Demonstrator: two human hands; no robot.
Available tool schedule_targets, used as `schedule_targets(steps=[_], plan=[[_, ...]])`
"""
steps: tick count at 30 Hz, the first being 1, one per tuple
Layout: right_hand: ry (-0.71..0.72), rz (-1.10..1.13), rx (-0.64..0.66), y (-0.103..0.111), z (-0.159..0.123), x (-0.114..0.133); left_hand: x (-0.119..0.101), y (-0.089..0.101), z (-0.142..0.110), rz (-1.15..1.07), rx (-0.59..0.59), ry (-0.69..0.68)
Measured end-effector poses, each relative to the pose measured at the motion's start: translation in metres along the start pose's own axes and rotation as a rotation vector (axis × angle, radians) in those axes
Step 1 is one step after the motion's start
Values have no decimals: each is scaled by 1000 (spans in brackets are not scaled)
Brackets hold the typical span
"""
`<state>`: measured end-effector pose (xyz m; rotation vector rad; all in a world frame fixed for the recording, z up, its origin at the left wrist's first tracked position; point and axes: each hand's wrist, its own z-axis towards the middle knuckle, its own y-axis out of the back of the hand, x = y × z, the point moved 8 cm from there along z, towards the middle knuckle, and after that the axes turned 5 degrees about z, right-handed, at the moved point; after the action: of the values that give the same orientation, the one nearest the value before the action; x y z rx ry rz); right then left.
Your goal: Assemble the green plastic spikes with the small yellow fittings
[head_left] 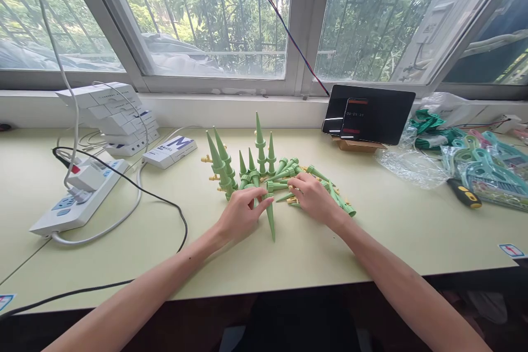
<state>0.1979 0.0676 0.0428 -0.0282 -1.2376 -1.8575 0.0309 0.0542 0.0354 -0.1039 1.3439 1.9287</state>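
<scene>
My left hand (244, 210) pinches a green plant watering spike (270, 217) near its wide end; its point is directed down toward me. My right hand (311, 195) has its fingers closed on a spike at the near left of a loose pile of watering spikes (342, 204), some with yellow valves. What exactly lies under those fingertips is partly hidden. Left of the pile, a group of watering spikes (223, 173) stands upright, points up, several with yellow valves (206, 159) sticking out sideways. A taller stacked spike (259, 143) rises at the back of this group.
At left lie a power strip (78, 203) with plugs, a black cable (165, 198), a stack of white boxes (117, 115) and a single white box (171, 152). A dark tablet (385, 115) and a phone (355, 119) lean at back right, beside packaged goods (478, 162) and a yellow-black tool handle (465, 193).
</scene>
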Motion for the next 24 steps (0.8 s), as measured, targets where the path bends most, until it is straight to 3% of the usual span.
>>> schedule_targets(steps=[8, 24], plan=[[-31, -28, 52, 6, -3, -13, -2, 0, 0, 5, 8, -10], [-76, -75, 175, -3, -4, -19, -5, -1, 0, 8, 26, -30]])
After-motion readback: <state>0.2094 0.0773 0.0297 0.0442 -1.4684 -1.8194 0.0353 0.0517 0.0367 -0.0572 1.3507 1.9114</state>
